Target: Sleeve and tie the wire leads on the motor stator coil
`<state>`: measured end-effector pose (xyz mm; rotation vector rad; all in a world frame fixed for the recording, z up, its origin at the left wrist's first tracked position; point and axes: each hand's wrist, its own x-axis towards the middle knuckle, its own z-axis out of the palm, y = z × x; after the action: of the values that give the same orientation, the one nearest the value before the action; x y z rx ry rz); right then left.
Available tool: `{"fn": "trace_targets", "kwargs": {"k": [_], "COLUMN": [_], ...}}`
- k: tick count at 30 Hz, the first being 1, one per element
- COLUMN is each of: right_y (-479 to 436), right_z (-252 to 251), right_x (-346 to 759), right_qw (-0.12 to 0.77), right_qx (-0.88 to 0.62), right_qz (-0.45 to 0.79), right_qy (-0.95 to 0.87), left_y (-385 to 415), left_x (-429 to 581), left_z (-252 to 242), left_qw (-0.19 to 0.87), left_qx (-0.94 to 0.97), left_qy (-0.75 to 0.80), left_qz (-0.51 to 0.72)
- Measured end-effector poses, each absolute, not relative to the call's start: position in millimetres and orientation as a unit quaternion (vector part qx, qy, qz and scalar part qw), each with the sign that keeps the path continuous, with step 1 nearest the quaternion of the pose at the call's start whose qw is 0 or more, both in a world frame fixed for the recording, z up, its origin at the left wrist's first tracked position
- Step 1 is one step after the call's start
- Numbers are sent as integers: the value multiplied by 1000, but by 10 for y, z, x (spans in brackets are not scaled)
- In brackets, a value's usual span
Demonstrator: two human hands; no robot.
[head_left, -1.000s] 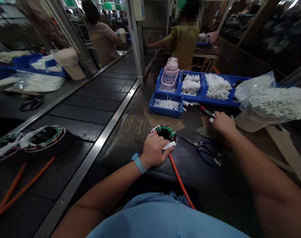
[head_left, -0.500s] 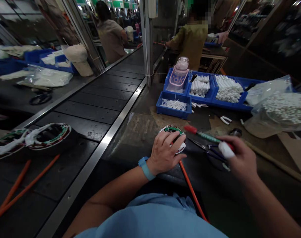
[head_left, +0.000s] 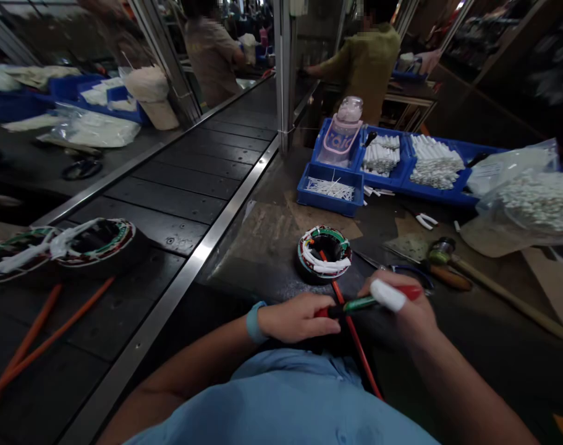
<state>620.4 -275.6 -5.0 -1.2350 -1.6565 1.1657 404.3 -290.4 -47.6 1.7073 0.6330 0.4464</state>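
A green and red marker pen (head_left: 361, 303) is held level between my two hands, close to my body. My left hand (head_left: 296, 316) pinches its red end. My right hand (head_left: 404, 309), with a white wrap on one digit, grips the other end. Just beyond them a round wound coil ring (head_left: 325, 254) stands on the dark worktop, with white sleeves and green and red wires round its rim. An orange-red tube (head_left: 359, 352) runs from the ring towards me.
Scissors (head_left: 413, 272), a wooden-handled hammer (head_left: 508, 296) and pliers (head_left: 424, 221) lie at the right. Blue bins (head_left: 332, 188) of white tubes stand behind. A conveyor (head_left: 170, 207) with more coils (head_left: 96, 244) runs along the left; two people are beyond.
My left hand has let go of the coil ring, moved towards me and taken the pen's red end. My right hand has come left and nearer with the pen.
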Motion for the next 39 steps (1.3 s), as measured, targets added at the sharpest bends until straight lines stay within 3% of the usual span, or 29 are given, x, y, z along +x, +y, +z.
{"fn": "trace_targets", "kwargs": {"k": [3, 6, 14, 21, 28, 35, 37, 39], "right_y": [-2568, -2335, -1994, -2529, -3076, -3275, -3204, -3031], "right_z": [-34, -112, -236, -45, -3, -456, -563, -629], "right_x": [6172, 6085, 5854, 6248, 6567, 6394, 6437, 6578], "right_qw": [449, 435, 385, 503, 470, 515, 507, 543], "right_qx": [-520, -511, -488, -484, -464, -425, -451, -486], "right_qz": [388, 313, 228, 403, 360, 497, 467, 351], "right_qy": [-614, -672, -749, -592, -659, -554, -566, -589], "left_y": [-2903, -2919, -2877, -2833, -2749, -2749, -2675, -2536], "left_x": [3915, 3893, 3905, 3843, 4109, 4364, 4349, 4303], "left_z": [-600, -718, -753, -548, -172, -247, -234, -199], "left_qw": [696, 745, 711, 533, 321, 74, 57, 55], "left_qx": [625, 551, 582, 718, 887, 961, 962, 941], "left_qy": [270, 264, 279, 334, 262, 201, 192, 232], "left_qz": [230, 269, 280, 299, 203, 174, 185, 239]}}
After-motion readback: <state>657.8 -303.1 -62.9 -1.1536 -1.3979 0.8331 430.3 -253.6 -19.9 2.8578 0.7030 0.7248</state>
